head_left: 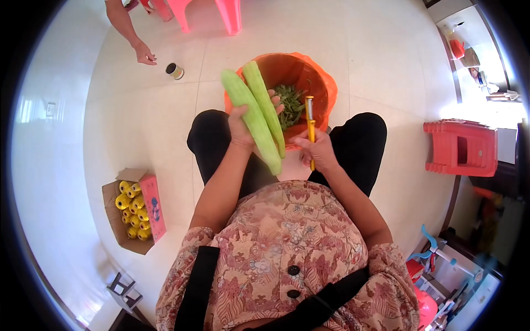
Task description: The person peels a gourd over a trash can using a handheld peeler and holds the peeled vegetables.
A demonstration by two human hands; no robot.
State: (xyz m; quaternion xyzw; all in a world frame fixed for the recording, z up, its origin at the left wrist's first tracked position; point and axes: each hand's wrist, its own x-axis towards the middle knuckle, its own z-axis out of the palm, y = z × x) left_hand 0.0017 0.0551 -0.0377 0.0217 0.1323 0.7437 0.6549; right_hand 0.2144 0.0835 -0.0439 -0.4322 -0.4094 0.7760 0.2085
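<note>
Two long pale green gourds, perhaps luffas, lie side by side in my left hand [241, 128]. The nearer, larger gourd [251, 113] slants from upper left down toward my lap; the slimmer gourd [265, 105] rests against it, with my fingertips showing past its far side. My right hand [319, 150] is closed around a yellow peeler [311, 124], its metal blade end pointing up and away from me. Beneath both hands, between my knees, stands a bin lined with an orange bag [326, 83]. Green peelings or leafy scraps [291, 105] lie inside it.
Another person's hand [144, 53] reaches in at upper left near a small can [175, 70]. Pink plastic stools [229, 16] stand beyond, and stacked red stools [461, 148] at right. A cardboard box [153, 207] of yellow spools sits on the tiled floor at left.
</note>
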